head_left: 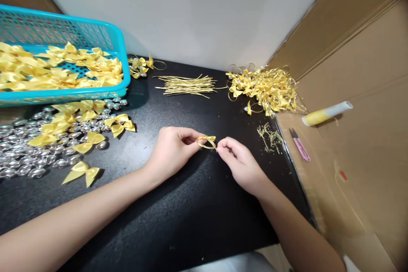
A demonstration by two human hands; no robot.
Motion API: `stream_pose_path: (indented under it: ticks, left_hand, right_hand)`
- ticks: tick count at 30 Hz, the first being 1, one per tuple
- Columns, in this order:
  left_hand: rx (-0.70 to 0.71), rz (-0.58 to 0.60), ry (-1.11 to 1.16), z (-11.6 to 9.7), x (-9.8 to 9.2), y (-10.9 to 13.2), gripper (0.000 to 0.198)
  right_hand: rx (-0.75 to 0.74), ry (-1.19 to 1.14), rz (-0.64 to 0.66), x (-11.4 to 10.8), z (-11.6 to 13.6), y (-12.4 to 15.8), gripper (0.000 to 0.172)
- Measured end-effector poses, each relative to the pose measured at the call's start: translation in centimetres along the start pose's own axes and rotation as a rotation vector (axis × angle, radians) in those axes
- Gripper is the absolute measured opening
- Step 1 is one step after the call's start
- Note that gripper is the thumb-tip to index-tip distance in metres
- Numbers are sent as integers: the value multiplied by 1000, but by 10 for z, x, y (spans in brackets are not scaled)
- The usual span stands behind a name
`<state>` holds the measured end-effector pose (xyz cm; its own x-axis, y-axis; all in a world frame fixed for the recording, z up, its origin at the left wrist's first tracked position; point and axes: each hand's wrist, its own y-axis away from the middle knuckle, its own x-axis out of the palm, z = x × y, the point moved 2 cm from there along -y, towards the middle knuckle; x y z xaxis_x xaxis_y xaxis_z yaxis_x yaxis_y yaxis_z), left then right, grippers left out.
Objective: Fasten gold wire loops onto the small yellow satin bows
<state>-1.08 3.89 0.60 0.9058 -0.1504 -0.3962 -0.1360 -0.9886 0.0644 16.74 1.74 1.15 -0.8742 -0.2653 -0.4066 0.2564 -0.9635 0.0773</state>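
Note:
Over the middle of the black table, my left hand [177, 148] pinches a small yellow ribbon bow [208, 138] with a loop of gold cord [207, 147] hanging from it. My right hand [237, 159] is closed at the right side of that loop, thumb and forefinger pressed together on what looks like the cord's end; the tip itself is too small to make out clearly. Beyond both hands lies a bundle of straight gold cords [188, 85]. Loose yellow bows [84, 172] and a spread of silver beads [36, 172] lie to the left of my left hand.
A turquoise basket [123, 57] of yellow bows stands at the back left. Finished-looking looped bows [264, 87] are heaped at the back right, near cord scraps [270, 138]. Past the table's right edge are pink thread snips [300, 145] and a yellow-white tube [327, 113] on cardboard.

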Motion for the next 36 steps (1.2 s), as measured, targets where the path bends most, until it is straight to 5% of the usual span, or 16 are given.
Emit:
stream_pose_path:
  ticks: [5,14,21,29,36]
  left_hand:
    - [11,10,-5,0,-1,0,17]
    - [19,-31,58,3,-3,-4,20]
    - [-228,-6,318,9,-3,-13,16]
    - [-559,189,693,13,-13,-25,24]
    - [-483,351,684,3,-19,-23,32]
  right_hand:
    - [20,-54,137,0,5,1,18]
    - [-135,-153,170,11,4,1,20]
    - [-299,-19,199,11,7,6,11]
    - [-338,-24,192,-12,11,2,12]
    - [-354,-340,94,-29,5,2,17]
